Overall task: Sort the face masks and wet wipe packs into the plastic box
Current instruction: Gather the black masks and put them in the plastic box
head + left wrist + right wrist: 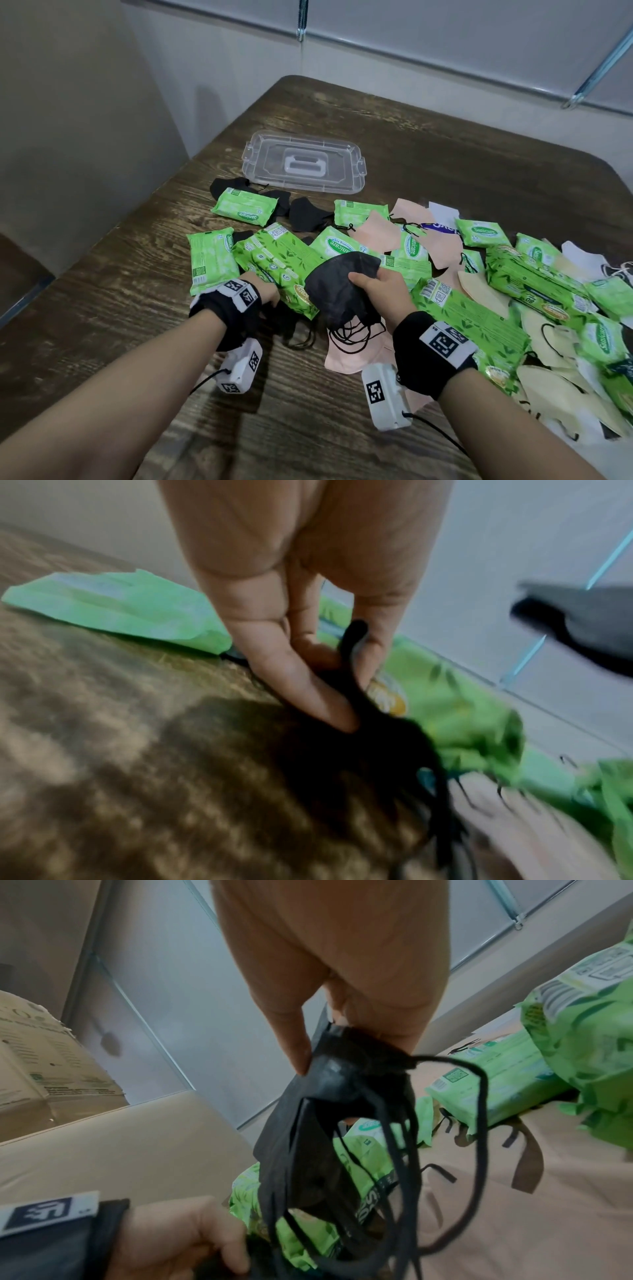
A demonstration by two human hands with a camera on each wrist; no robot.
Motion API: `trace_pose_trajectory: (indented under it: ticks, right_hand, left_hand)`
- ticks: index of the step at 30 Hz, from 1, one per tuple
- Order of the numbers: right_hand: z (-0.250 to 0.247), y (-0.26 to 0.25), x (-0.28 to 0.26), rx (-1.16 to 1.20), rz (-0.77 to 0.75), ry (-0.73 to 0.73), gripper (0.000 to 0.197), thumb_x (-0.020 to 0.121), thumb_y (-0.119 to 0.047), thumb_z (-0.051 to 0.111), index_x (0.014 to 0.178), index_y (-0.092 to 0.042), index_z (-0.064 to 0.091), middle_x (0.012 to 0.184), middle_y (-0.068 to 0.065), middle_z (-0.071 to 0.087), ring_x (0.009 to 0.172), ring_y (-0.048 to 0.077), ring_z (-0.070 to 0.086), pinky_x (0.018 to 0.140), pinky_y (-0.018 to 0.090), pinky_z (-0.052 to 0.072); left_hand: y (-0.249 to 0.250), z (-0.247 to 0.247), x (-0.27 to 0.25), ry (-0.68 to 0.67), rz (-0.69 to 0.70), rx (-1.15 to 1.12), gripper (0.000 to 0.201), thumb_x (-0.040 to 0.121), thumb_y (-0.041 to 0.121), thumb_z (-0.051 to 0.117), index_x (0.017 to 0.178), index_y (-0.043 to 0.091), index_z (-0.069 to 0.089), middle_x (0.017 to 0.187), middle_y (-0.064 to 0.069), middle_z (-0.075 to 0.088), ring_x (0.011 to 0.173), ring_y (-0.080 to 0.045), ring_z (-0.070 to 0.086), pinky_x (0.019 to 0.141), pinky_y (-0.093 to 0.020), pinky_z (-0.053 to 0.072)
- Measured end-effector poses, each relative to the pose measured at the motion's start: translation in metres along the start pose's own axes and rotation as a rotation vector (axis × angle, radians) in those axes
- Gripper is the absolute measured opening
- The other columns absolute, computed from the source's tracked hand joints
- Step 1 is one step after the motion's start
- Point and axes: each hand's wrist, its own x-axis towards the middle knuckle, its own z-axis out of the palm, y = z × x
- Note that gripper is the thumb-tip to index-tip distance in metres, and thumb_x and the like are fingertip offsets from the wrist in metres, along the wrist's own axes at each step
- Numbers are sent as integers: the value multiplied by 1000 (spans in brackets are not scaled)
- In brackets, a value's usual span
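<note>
My right hand (363, 278) holds a bunch of black face masks (337, 291) above the table, thumb and fingers pinching their edge (342, 1069); the ear loops (445, 1150) dangle. My left hand (272, 296) reaches under the end of a large green wet wipe pack (277, 263) and pinches another black mask (356, 712) that lies on the wood. Its fingers (301, 685) are curled round the fabric. Green wipe packs (212, 258) and pink masks (356, 349) lie scattered around both hands.
A clear plastic lid with a white handle (301, 164) lies flat at the back of the wooden table (120, 308). Cream and white masks (561, 394) and more green packs (534, 274) pile up at the right. Grey walls stand close behind.
</note>
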Motion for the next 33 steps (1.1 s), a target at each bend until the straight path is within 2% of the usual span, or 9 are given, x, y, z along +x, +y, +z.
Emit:
trace_pose_trajectory:
  ticks: [4,7,12,16,20,24,28,30,33]
  right_hand:
    - [-4,3,-1,27,-5,16,10,84,-5,63,85,-15,64,83,2,67,89,26,64,85,36,52]
    - [-5,-1,-7,53,-34,26,11,86,-1,61,95,-8,63,86,7,66,85,24,61,81,34,51]
    - [-4,-5,-19,89,-54,1,5,87,-1,62,91,-3,65,76,8,65,66,20,62,63,30,54]
    - [-6,-13,-25,48,-86,-5,7,84,-5,67,79,-10,67,85,16,69,82,30,66,83,45,53]
    - [-11,-21,-33,43,-118,-18,13,83,-7,68,74,-16,66,89,20,70,85,33,67,81,46,54]
    - [-17,-29,-44,77,-93,-52,3,85,-5,64,83,-6,66,70,14,62,52,21,58,47,26,45]
    - [-21,-33,-54,93,-116,-110,24,90,3,52,72,-12,59,54,2,58,42,10,52,40,17,38]
    - [-21,-31,-54,102,-121,-115,21,90,3,53,76,-11,61,62,3,62,51,10,57,43,16,43]
    - [-19,-30,-55,187,-119,-120,16,90,0,56,95,-11,66,86,5,70,75,19,65,66,26,54]
  left_hand:
    - [4,-18,-5,-83,51,-94,22,80,1,64,65,11,51,69,-6,53,70,-25,55,68,-33,51]
    - [7,-37,-23,-231,162,-228,25,60,0,72,61,16,52,59,-5,49,58,-21,48,56,-28,40]
    - [18,-58,-57,-520,284,-456,51,53,-16,63,96,11,56,70,-11,68,60,-22,68,52,-30,56]
    - [27,-62,-77,-645,412,-420,48,52,-11,66,88,20,71,81,-8,69,71,-19,67,62,-29,55]
    - [38,-61,-98,-641,494,-462,40,54,-2,69,87,19,76,81,-7,70,81,-25,64,66,-27,48]
    - [48,-60,-115,-640,550,-663,23,71,-3,61,80,12,77,78,-6,73,70,-16,70,61,-23,55]
    - [60,-51,-124,-526,593,-683,16,80,-3,62,90,7,68,76,-4,72,67,-14,69,62,-22,56]
    - [66,-43,-123,-375,553,-729,14,82,-6,60,79,8,60,65,-2,68,60,-14,65,59,-22,53]
    - [69,-29,-118,-148,490,-787,34,78,-11,63,63,13,43,60,-4,58,52,-14,58,52,-23,50]
